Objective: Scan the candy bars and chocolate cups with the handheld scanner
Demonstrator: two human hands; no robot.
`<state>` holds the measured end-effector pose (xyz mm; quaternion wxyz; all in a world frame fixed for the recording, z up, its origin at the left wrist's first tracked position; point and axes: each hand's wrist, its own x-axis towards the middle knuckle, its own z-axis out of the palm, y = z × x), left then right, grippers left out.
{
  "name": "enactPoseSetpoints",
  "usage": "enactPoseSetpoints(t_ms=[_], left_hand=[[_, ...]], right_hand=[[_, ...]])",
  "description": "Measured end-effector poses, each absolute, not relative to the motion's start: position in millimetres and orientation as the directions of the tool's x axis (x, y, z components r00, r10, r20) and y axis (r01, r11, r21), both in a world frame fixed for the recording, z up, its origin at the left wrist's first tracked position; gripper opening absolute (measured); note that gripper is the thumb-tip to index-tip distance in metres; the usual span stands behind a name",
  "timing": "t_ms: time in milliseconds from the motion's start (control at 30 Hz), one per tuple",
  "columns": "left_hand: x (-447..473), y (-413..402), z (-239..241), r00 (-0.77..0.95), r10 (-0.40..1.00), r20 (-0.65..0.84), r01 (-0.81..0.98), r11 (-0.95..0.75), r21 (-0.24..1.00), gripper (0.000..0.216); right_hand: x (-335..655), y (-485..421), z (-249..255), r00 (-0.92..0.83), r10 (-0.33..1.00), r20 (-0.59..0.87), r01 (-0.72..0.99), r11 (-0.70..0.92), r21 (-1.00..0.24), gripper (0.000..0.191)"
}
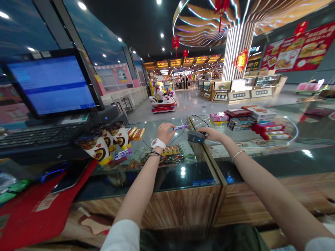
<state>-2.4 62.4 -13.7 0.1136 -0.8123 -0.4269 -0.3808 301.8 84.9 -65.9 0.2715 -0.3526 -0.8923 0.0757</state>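
My left hand (165, 133) pinches one end of a slim purple packet (180, 127) above the glass counter (157, 179). In my right hand (210, 133) is a dark barcode scanner (196, 137) with a small blue light, its head turned toward the packet. A short gap separates the two. To the left of my left hand stand several lidded cups (98, 148) with brown and yellow print. Gold-wrapped sticks (136, 133) and another purple packet (123, 153) lie beside them.
A monitor (54, 83) and keyboard (28, 139) take up the left. Boxes (240, 123) and red-wrapped tubes (274, 132) lie on the right counter, near a looped white cable (297, 130). A phone (70, 177) rests on a red mat (39, 216).
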Motion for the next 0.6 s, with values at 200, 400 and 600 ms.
enactPoseSetpoints(t_ms=[200,400,600], left_hand=[[-5.2,62.6,-13.5,0.334,0.618,0.712,0.782,-0.603,0.156,0.007],[-6.9,65.4,-15.5,0.341,0.607,0.718,0.792,-0.597,0.129,0.008],[-8.8,69.9,-19.1,0.336,0.601,0.725,0.781,-0.608,0.142,0.011]], right_hand=[[295.8,74.1,-51.0,-0.500,0.623,0.601,0.573,0.759,-0.309,0.056],[282.3,52.4,-32.8,-0.417,0.608,0.676,0.598,0.744,-0.300,0.055],[270.9,36.8,-21.7,-0.382,0.607,0.697,0.613,0.731,-0.300,0.047]])
